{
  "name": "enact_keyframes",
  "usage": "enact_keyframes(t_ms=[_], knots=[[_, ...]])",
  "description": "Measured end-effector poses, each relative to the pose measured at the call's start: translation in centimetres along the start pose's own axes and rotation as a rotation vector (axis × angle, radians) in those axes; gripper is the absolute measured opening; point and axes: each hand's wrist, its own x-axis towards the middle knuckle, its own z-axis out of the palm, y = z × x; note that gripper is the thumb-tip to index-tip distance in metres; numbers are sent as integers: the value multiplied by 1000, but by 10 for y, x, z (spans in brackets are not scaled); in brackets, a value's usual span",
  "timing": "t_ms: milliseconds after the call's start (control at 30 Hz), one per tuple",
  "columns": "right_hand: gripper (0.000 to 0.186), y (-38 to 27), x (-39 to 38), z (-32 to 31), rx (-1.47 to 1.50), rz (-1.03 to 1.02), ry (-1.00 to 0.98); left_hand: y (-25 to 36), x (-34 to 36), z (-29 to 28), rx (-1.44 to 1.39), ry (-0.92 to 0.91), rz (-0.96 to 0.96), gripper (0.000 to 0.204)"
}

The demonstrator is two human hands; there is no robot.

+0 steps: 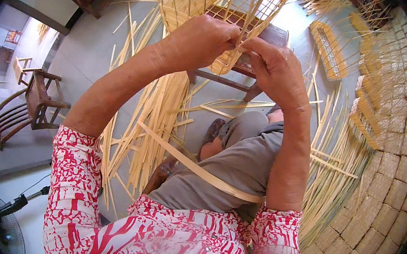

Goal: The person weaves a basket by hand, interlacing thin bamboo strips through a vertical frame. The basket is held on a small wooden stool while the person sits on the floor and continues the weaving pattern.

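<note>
Basket (226, 64) over bench (275, 37) — strips (161, 103) on grey floor (88, 65); chair (35, 90) leftward.

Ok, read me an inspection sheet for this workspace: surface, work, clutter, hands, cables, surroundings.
Surface: dark wooden bench beneath the basket; grey floor.
Work: basket partly woven, with long free uprights.
Clutter: pale loose strips scattered on the floor; one wide strip across grey trousers.
Hands: left hand and right hand meet, pinching the uprights.
Cables: thin dark cable near the fan.
Surroundings: slatted wooden chair left; more baskets and stacked woven pieces right.
</note>
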Motion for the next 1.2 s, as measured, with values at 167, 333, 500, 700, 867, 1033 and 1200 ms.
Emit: enact_keyframes(t_ms=[167,333,500,700,867,1033,1200], knots=[[13,8,-5,2,-45,-74,39,0,-9,-1,-128,-10,50,10],[27,18,1,0,-45,-152,37,1,-14,-3,-155,-2,132,9],[28,17,-5,18,-87,-181,7,-1,-27,-10,-133,-100,173,9],[20,13,4,10,121,-241,-44,-2,-27,-17,-168,-137,94,22],[22,2,16,-6,136,-277,-199,-2,-15,-21,-279,-142,176,29],[23,8,24,-12,62,-298,-229,-15,-6,-20,-222,-179,318,32],[30,11,23,13,-41,-241,-48,-23,-42,-8,-419,-35,-82,24]])
